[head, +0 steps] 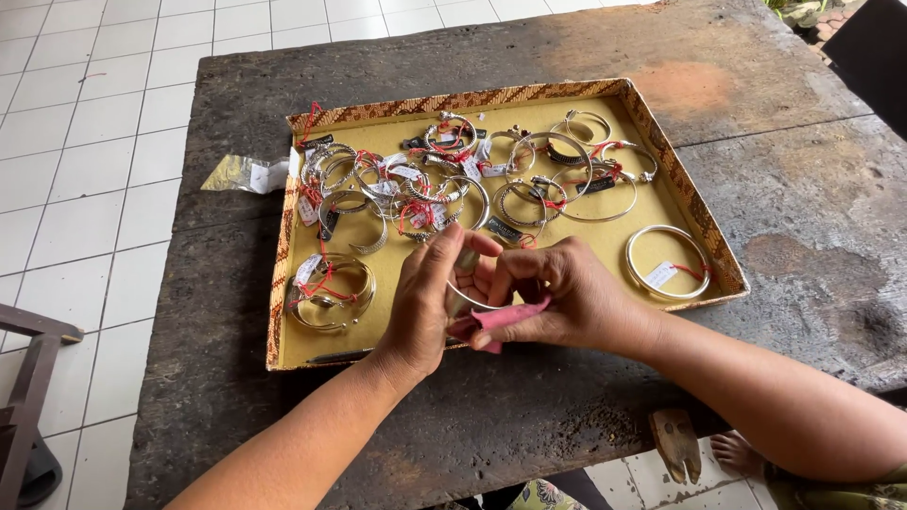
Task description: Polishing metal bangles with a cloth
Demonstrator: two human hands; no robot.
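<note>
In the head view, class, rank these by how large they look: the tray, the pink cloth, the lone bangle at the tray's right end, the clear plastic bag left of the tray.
1. tray
2. lone bangle and plastic bag: look alike, unranked
3. pink cloth, though partly hidden by the right hand

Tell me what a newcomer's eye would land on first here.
First, the two hands at the middle: the left hand holds a silver bangle while the right hand presses a pink cloth to it. Behind them, a shallow yellow-lined tray on the dark, worn table holds a tangle of silver bracelets with red-stringed tags.
</note>
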